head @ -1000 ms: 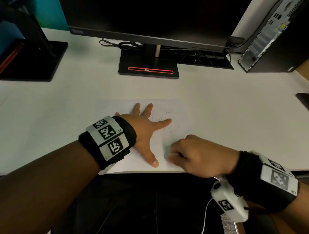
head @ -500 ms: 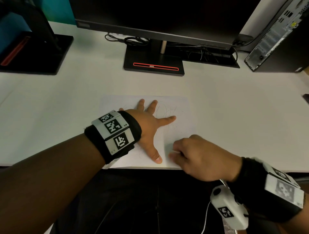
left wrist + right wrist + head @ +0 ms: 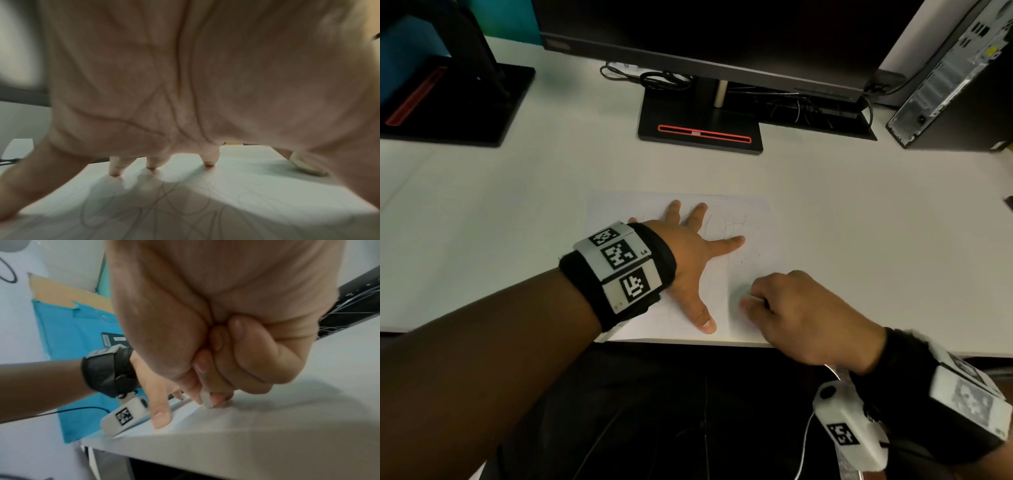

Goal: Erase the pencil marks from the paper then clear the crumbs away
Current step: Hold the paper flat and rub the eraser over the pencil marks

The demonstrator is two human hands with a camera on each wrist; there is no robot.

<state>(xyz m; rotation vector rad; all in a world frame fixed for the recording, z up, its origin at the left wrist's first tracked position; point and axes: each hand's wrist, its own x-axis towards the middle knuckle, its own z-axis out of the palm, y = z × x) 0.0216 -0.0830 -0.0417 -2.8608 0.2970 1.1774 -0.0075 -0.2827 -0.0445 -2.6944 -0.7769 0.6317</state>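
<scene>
A white sheet of paper (image 3: pixel 753 219) with faint pencil scribbles (image 3: pixel 726 226) lies near the desk's front edge. My left hand (image 3: pixel 695 253) lies flat on it with fingers spread, pressing it down. In the left wrist view the scribbles (image 3: pixel 160 199) run under the palm and the fingertips (image 3: pixel 208 162) touch the sheet. My right hand (image 3: pixel 801 311) is curled at the sheet's lower right and pinches a small white eraser (image 3: pixel 205 398) whose tip touches the paper (image 3: pixel 257 426). A few dark crumbs (image 3: pixel 751 257) dot the paper to the right of my left index finger.
A monitor stand (image 3: pixel 700 132) with cables stands behind the paper. A second stand (image 3: pixel 458 102) is at the far left and a computer tower (image 3: pixel 955 78) at the far right. The white desk (image 3: pixel 893 240) ends just below the paper's near edge.
My right hand with the eraser has made small shifts over the sheet's lower right corner. The left hand keeps pressing in the same spot. The head view has tilted slightly.
</scene>
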